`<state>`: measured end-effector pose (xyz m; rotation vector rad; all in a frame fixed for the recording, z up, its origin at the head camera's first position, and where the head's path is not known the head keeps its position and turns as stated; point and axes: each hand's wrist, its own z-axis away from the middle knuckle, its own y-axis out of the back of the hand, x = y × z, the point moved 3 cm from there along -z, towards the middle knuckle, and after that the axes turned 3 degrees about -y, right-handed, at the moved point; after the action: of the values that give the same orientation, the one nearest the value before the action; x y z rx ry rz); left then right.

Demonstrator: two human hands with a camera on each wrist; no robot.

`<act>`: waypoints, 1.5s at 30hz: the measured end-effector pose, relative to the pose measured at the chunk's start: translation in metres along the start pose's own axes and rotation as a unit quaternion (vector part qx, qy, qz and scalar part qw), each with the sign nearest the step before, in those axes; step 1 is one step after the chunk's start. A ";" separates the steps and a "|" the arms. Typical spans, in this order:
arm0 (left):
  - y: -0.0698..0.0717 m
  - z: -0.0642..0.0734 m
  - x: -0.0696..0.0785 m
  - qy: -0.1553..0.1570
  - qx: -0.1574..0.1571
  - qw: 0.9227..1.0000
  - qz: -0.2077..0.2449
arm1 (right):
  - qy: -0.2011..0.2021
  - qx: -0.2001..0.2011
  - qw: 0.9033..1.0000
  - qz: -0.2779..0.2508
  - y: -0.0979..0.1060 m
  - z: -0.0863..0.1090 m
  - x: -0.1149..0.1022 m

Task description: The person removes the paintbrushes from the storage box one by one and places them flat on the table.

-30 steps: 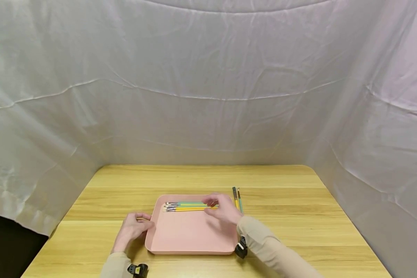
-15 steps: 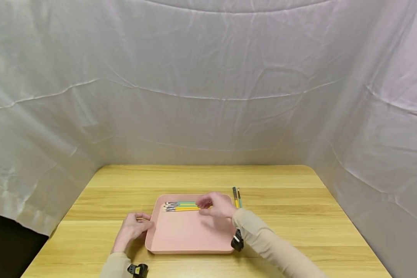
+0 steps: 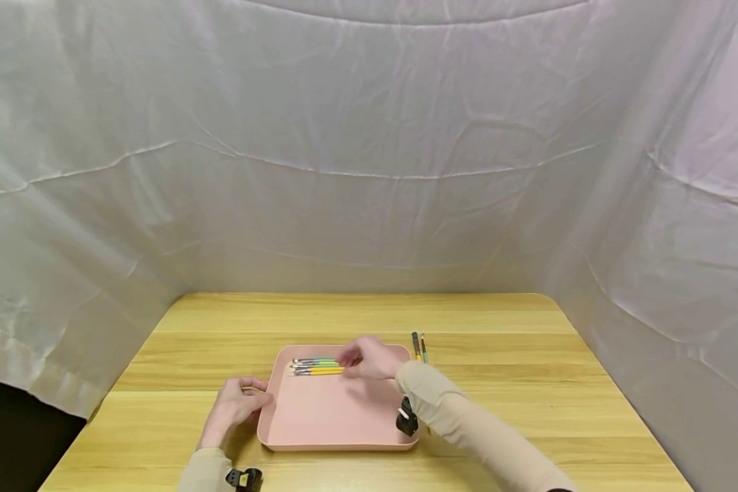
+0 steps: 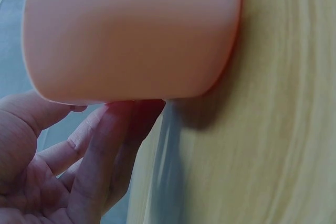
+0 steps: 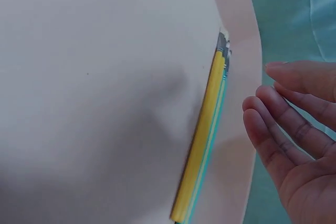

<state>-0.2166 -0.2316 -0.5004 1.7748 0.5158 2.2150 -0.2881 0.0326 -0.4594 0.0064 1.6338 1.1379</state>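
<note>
A pink tray (image 3: 338, 424) lies on the table, and my left hand (image 3: 236, 403) grips its left rim. In the left wrist view, fingers (image 4: 105, 140) meet the tray's outer wall (image 4: 136, 51). Several paintbrushes (image 3: 316, 368) with yellow and green-blue handles lie side by side along the tray's far edge, bristles to the left. Over their handle ends hovers my right hand (image 3: 372, 359), fingers loosely bent and holding nothing. The right wrist view shows that hand (image 5: 299, 135) apart from the paintbrushes (image 5: 202, 140).
Just right of the tray, two more paintbrushes, one with a wide dark head (image 3: 415, 344) and one thin green-blue one (image 3: 424, 350), lie on the wooden table (image 3: 529, 389). Grey curtains (image 3: 369, 219) hang behind the table and at its sides.
My right hand has moved left along the paintbrushes, hiding more of their handles. The left hand, the tray and the paintbrushes have stayed in place.
</note>
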 end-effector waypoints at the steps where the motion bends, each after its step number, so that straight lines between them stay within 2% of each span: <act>1: 0.000 0.000 0.000 0.000 0.000 1.000 0.001 | -0.001 0.001 1.000 -0.003 -0.002 -0.002 0.000; 10: -0.001 0.000 0.000 -0.003 0.001 1.000 0.004 | -0.017 0.009 1.000 0.006 -0.015 -0.017 0.003; 21: -0.001 0.000 0.001 -0.008 0.002 1.000 -0.003 | -0.036 0.019 0.999 0.015 -0.022 -0.024 0.010; 26: -0.001 0.000 0.001 -0.009 0.003 1.000 -0.003 | -0.040 0.019 0.999 0.016 -0.022 -0.023 0.011; 30: -0.001 0.001 0.001 -0.010 0.002 1.000 -0.004 | -0.020 0.022 0.999 0.028 -0.021 -0.022 0.009; 38: -0.001 0.001 0.001 -0.010 0.001 1.000 -0.002 | -0.048 0.046 0.997 0.032 -0.024 -0.025 0.014; 45: -0.001 0.000 0.000 -0.009 0.002 1.000 -0.005 | -0.040 0.056 0.997 0.042 -0.025 -0.025 0.014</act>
<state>-0.2162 -0.2303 -0.5008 1.7895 0.5240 2.1902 -0.3001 0.0105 -0.4877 0.1915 1.6364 1.0950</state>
